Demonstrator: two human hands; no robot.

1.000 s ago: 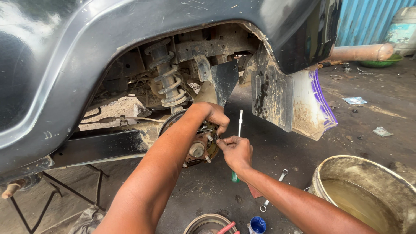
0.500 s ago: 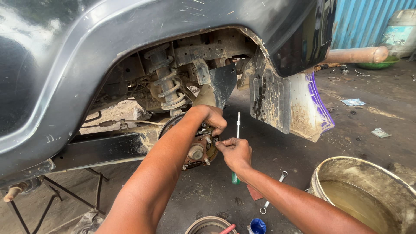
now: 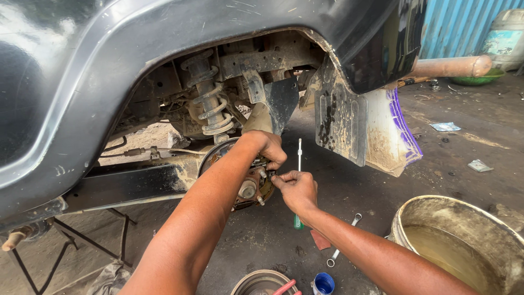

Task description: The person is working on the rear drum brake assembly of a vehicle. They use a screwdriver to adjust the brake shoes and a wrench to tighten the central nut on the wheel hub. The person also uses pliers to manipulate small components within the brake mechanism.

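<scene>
Since a second ago little has shifted: the left hand (image 3: 268, 146) still curls closed over the brake assembly (image 3: 246, 183) under the wheel arch, while the right hand (image 3: 297, 188) keeps pinching the green-handled screwdriver (image 3: 299, 180) just right of it.

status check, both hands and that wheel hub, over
Left hand gripping top of rusty brake hub. Right hand pinching its edge. Green-handled screwdriver upright behind right hand.

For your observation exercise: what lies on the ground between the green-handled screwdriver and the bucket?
In the head view, a spanner lies on the ground between the screwdriver and the bucket.
</scene>
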